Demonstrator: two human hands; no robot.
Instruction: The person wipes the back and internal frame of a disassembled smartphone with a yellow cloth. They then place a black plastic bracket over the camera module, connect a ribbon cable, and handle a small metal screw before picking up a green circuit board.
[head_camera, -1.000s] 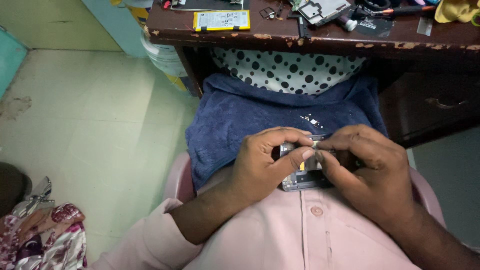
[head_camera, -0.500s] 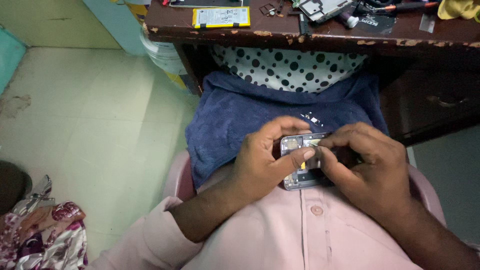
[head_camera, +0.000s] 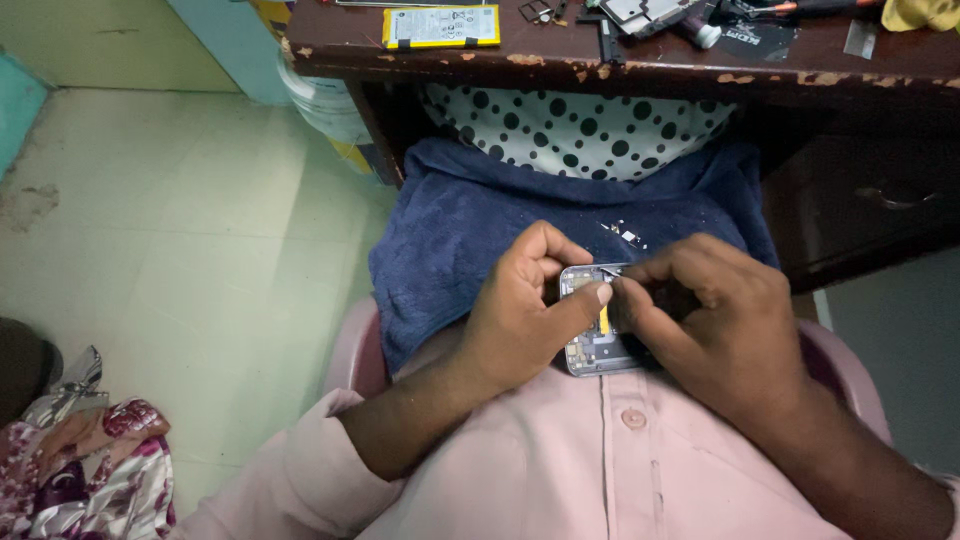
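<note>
Left hand (head_camera: 520, 320): wrapped around an opened phone (head_camera: 592, 335) held over the lap, thumb pressed on its upper edge. Right hand (head_camera: 715, 320): fingers pinched on a thin metal tool (head_camera: 610, 271) at the phone's top corner. Risk: tool may slip and gouge the board; loose small parts (head_camera: 626, 233) on the blue towel (head_camera: 470, 230) may roll off. Room: desk (head_camera: 600, 60) edge close ahead, open floor (head_camera: 180, 240) to the left.

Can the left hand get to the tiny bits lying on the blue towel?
Probably yes. The tiny bits lie bare on the blue towel just beyond the left hand, with nothing between, but that hand grips the opened phone.
</note>
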